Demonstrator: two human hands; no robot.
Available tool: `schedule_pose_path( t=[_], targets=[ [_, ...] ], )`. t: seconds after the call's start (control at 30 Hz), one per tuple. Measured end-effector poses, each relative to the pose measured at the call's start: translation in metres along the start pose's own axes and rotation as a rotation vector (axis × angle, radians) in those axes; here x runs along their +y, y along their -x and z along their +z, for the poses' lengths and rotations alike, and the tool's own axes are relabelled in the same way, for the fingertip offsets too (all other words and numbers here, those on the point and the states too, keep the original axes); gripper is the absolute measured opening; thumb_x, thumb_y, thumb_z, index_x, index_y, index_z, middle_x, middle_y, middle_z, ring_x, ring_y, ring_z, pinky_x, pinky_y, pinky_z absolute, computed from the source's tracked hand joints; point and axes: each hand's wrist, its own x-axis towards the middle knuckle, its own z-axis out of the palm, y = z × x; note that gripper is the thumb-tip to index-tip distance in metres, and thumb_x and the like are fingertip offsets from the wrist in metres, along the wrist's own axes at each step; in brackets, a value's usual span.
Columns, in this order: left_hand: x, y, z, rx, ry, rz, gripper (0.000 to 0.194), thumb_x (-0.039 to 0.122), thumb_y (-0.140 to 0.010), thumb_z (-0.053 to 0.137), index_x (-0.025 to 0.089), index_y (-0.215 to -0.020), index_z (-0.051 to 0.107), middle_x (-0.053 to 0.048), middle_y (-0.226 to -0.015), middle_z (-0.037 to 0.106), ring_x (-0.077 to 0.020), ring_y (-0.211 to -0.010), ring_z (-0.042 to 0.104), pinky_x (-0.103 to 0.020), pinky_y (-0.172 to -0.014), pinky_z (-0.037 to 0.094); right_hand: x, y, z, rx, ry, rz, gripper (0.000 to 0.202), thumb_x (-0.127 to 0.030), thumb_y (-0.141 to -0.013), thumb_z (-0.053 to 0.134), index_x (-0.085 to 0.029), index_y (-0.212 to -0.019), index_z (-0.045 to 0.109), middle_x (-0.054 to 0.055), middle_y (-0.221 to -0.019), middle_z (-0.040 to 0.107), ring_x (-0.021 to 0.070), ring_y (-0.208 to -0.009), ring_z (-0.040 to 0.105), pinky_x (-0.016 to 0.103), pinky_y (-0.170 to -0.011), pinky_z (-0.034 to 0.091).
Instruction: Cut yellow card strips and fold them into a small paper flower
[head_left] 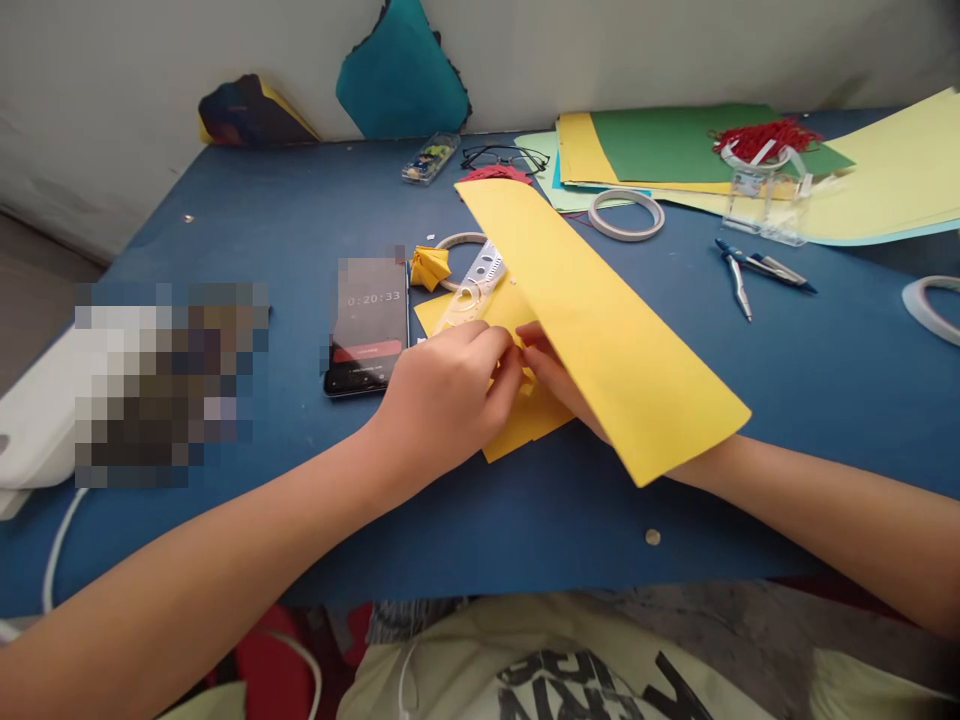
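A large yellow paper sheet [600, 320] stands tilted above the table, slanting from upper left to lower right. My left hand [454, 400] is closed in a pinch at a small bit of yellow paper, left of the big sheet. Behind that sheet, my right hand [551, 365] is mostly hidden; its fingertips meet those of the left at the same bit of paper. More yellow paper [517, 430] lies flat under both hands. Beyond the left hand are a clear ruler [480, 280], a folded yellow paper star [430, 267] and a tape roll [459, 240].
A phone [367, 320] showing a timer lies left of my hands. Coloured sheets [675, 145], a white tape roll [626, 215], a tape dispenser [765, 205] and a compass [757, 270] lie at right. Glasses [502, 158] and a clear box [430, 160] are at the back.
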Motion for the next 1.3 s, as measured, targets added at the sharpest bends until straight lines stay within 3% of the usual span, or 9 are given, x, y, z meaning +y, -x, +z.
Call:
schedule_pose_path(
  t=[0.17, 0.33, 0.47, 0.67, 0.93, 1.07, 1.2, 1.3],
  targets=[
    [0.003, -0.001, 0.002, -0.027, 0.13, -0.093, 0.019, 0.019, -0.084, 0.047, 0.014, -0.07, 0.059, -0.002, -0.066, 0.062, -0.013, -0.059, 0.053, -0.025, -0.054, 0.035, -0.026, -0.007, -0.003, 0.043, 0.166, -0.053, 0.026, -0.037, -0.085, 0.055, -0.022, -0.105, 0.062, 0.005, -0.101, 0.066, 0.022, -0.094, 0.064, 0.042, -0.094, 0.05],
    [0.003, 0.0, 0.002, -0.021, 0.151, -0.056, 0.019, 0.018, -0.083, 0.046, 0.013, -0.07, 0.06, -0.004, -0.067, 0.064, -0.0138, -0.059, 0.055, -0.026, -0.053, 0.035, -0.02, -0.007, -0.008, -0.099, 0.141, -0.062, 0.022, -0.038, -0.085, 0.058, -0.026, -0.103, 0.06, 0.003, -0.095, 0.067, 0.0212, -0.09, 0.064, 0.041, -0.089, 0.052],
    [0.003, 0.0, 0.0, -0.02, 0.184, -0.034, 0.018, 0.017, -0.083, 0.047, 0.014, -0.07, 0.059, -0.004, -0.068, 0.064, -0.0133, -0.059, 0.055, -0.025, -0.053, 0.036, -0.02, -0.007, -0.008, -0.048, 0.131, -0.07, 0.016, -0.037, -0.085, 0.057, -0.026, -0.095, 0.062, 0.003, -0.096, 0.067, 0.023, -0.098, 0.062, 0.043, -0.096, 0.047],
    [0.002, -0.001, -0.002, -0.003, 0.152, -0.029, 0.019, 0.017, -0.082, 0.048, 0.015, -0.065, 0.057, -0.002, -0.064, 0.062, -0.0122, -0.056, 0.052, -0.025, -0.052, 0.034, -0.024, -0.009, -0.005, 0.029, 0.094, -0.141, 0.02, -0.035, -0.086, 0.053, -0.024, -0.101, 0.062, 0.003, -0.097, 0.067, 0.0202, -0.094, 0.064, 0.039, -0.093, 0.049],
    [0.001, 0.0, 0.0, -0.015, 0.117, -0.026, 0.021, 0.019, -0.085, 0.046, 0.014, -0.068, 0.058, -0.003, -0.065, 0.061, -0.013, -0.058, 0.052, -0.025, -0.053, 0.035, -0.022, -0.01, -0.004, 0.048, 0.144, -0.118, 0.02, -0.037, -0.087, 0.052, -0.025, -0.099, 0.061, 0.002, -0.092, 0.067, 0.0195, -0.089, 0.063, 0.039, -0.088, 0.049],
    [0.001, 0.001, 0.001, -0.014, 0.108, 0.004, 0.021, 0.019, -0.085, 0.044, 0.013, -0.07, 0.058, -0.005, -0.066, 0.06, -0.0142, -0.059, 0.052, -0.026, -0.053, 0.036, -0.019, -0.01, -0.004, 0.1, 0.139, -0.15, 0.015, -0.037, -0.086, 0.054, -0.025, -0.089, 0.062, 0.001, -0.083, 0.064, 0.0185, -0.081, 0.062, 0.037, -0.083, 0.05],
    [0.003, 0.002, 0.0, -0.018, 0.116, 0.055, 0.019, 0.018, -0.083, 0.044, 0.013, -0.071, 0.058, -0.005, -0.066, 0.06, -0.0152, -0.059, 0.053, -0.026, -0.053, 0.037, -0.02, -0.01, -0.007, 0.036, 0.198, -0.21, 0.013, -0.037, -0.086, 0.052, -0.026, -0.085, 0.059, 0.001, -0.083, 0.064, 0.0203, -0.084, 0.062, 0.037, -0.082, 0.05],
    [0.005, 0.003, 0.0, 0.019, 0.1, 0.039, 0.02, 0.02, -0.083, 0.044, 0.014, -0.07, 0.058, -0.005, -0.065, 0.059, -0.0151, -0.058, 0.052, -0.026, -0.051, 0.037, -0.025, -0.009, -0.008, 0.101, 0.246, -0.178, 0.015, -0.037, -0.085, 0.053, -0.025, -0.079, 0.058, 0.001, -0.08, 0.064, 0.0212, -0.082, 0.061, 0.039, -0.082, 0.049]
  ],
)
